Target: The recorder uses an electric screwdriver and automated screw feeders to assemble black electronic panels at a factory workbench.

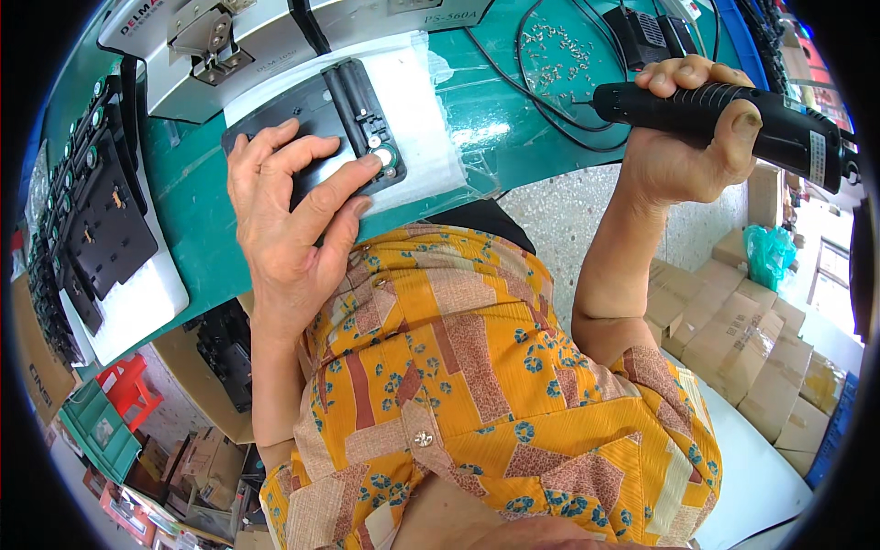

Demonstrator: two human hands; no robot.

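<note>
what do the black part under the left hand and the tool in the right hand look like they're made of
The black part under the left hand looks like moulded plastic: matte, with crisp ridges and a small shiny metal-looking disc. The handheld tool in the right hand seems a black plastic body, semi-gloss, with a ribbed grip section that may be rubbery.

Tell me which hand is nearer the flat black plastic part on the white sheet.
Left. The left hand rests on the flat black plastic part; the right hand is off to its right, holding a black electric screwdriver.

Assembly workshop — workbench [513, 137], stacked cartons [733, 339].
</note>
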